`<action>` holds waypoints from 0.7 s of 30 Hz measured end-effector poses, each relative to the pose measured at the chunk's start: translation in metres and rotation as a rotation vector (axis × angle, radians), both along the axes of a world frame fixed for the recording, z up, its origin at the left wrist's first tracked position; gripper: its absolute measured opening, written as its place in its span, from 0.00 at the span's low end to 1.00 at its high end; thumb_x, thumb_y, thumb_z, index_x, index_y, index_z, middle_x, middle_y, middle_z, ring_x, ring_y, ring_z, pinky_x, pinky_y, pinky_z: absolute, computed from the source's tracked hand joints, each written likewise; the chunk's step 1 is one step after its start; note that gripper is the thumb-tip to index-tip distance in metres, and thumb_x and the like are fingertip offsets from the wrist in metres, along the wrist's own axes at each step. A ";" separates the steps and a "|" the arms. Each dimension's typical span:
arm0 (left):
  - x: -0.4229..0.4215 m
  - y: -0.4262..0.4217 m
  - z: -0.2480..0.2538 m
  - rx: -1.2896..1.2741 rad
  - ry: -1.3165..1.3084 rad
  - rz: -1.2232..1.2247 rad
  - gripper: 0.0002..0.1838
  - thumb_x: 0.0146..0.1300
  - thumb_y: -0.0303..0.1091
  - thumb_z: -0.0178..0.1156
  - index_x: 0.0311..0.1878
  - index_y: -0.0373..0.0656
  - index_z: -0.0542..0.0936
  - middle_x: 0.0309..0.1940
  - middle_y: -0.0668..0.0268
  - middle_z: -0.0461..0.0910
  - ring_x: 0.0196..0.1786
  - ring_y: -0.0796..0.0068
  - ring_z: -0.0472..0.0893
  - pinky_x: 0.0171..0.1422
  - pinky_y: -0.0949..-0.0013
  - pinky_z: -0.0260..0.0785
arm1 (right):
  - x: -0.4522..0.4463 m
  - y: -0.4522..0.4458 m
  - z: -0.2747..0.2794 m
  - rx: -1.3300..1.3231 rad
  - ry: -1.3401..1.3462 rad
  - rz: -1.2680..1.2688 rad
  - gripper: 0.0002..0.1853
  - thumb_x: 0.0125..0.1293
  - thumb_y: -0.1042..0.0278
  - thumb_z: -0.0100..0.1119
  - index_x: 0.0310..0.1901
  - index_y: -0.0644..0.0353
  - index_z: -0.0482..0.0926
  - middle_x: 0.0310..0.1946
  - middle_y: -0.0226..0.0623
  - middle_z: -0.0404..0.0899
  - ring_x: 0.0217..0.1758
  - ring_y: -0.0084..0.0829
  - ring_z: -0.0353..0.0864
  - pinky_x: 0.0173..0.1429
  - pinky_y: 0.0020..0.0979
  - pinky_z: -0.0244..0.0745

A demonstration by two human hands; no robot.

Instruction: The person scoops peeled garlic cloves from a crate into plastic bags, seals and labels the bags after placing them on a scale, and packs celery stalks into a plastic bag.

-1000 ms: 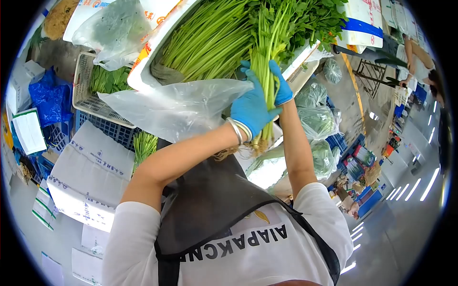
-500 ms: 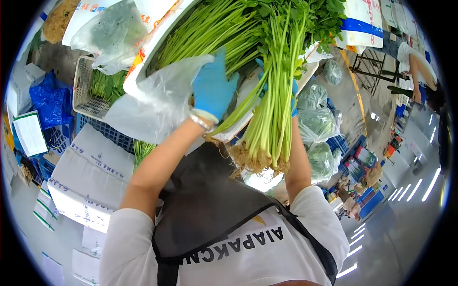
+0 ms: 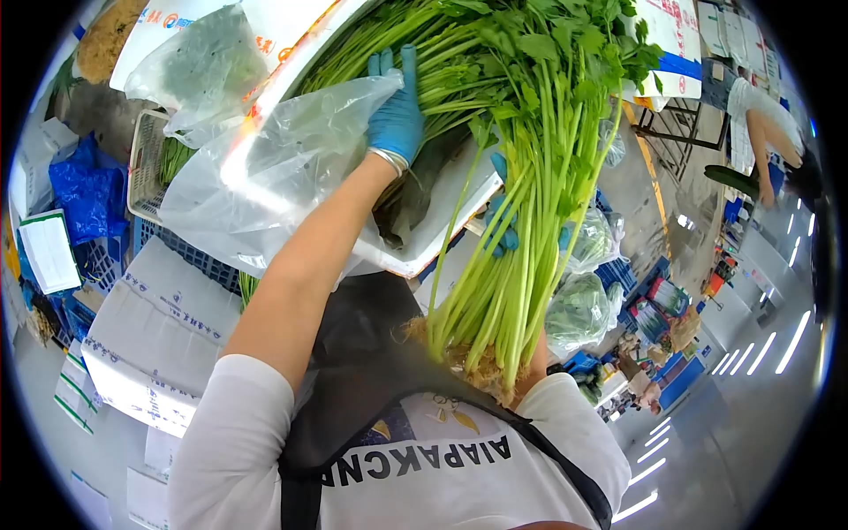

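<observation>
My right hand [image 3: 507, 221], in a blue glove, is wrapped round a bunch of celery [image 3: 517, 265] with long green stalks and brown roots. Most of that hand is hidden behind the stalks; the roots hang close to my apron and the leaves point away from me. My left hand [image 3: 397, 124], also gloved in blue, lies with fingers stretched out against more celery stalks [image 3: 450, 66] in a white foam box [image 3: 420, 263]. A clear plastic bag [image 3: 291, 150] drapes over the box's left wall, and its edge reaches my left fingers.
Left of the box are a plastic crate [image 3: 146, 163] with greens, a grey-white carton [image 3: 159, 327] and a blue bag [image 3: 93, 190]. Bagged greens [image 3: 576, 309] stand at the right. Farther right, another person [image 3: 767, 124] is beside a metal stand [image 3: 685, 132].
The celery bunch in my right hand has moved to the right and nearer my body, uncovering the box's near corner. My left hand has shifted slightly forward and right.
</observation>
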State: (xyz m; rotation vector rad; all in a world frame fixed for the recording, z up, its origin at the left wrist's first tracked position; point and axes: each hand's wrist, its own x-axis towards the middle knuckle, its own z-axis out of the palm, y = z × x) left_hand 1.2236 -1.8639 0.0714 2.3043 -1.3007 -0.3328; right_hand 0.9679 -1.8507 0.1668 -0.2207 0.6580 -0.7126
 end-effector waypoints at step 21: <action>0.020 0.116 0.089 -0.038 1.127 0.250 0.37 0.60 0.60 0.59 0.64 0.40 0.69 0.53 0.51 0.76 0.48 0.63 0.77 0.52 0.57 0.70 | -0.027 0.055 0.032 -0.021 0.107 -0.126 0.39 0.62 0.48 0.57 0.69 0.61 0.59 0.67 0.49 0.63 0.57 0.41 0.76 0.57 0.40 0.79</action>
